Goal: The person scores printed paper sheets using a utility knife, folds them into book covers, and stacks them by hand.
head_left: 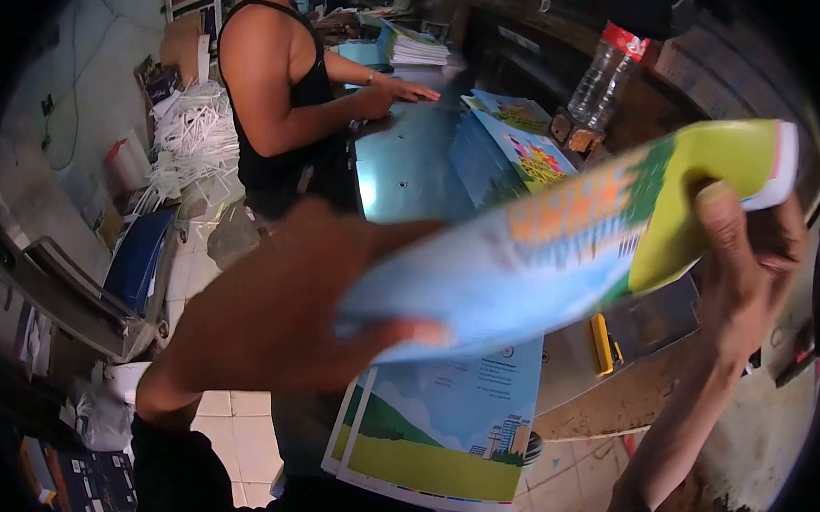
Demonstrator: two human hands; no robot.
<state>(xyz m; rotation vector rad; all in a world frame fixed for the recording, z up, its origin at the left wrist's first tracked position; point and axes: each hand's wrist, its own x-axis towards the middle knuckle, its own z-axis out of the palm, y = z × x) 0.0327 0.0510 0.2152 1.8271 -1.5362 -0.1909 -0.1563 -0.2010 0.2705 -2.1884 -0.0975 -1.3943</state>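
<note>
A printed sheet or thin stack of sheets [556,253], blue and green with orange lettering, is held up across the view, curved and blurred by motion. My left hand [381,300] grips its lower left end, the fingers smeared. At the upper right end my right hand [745,239] pinches it, thumb on the front and fingers behind. Below it, near my body, lie more printed sheets [448,432] with green hills and buildings. Stacked booklets with colourful covers [515,151] rest on the metal surface [410,155] beyond.
A co-worker [276,85] in a black top stands at the far left of the metal surface, hands on it. A plastic bottle [605,81] stands behind the booklets. A yellow cutter [605,345] lies at right. Paper strips [196,137] heap at left.
</note>
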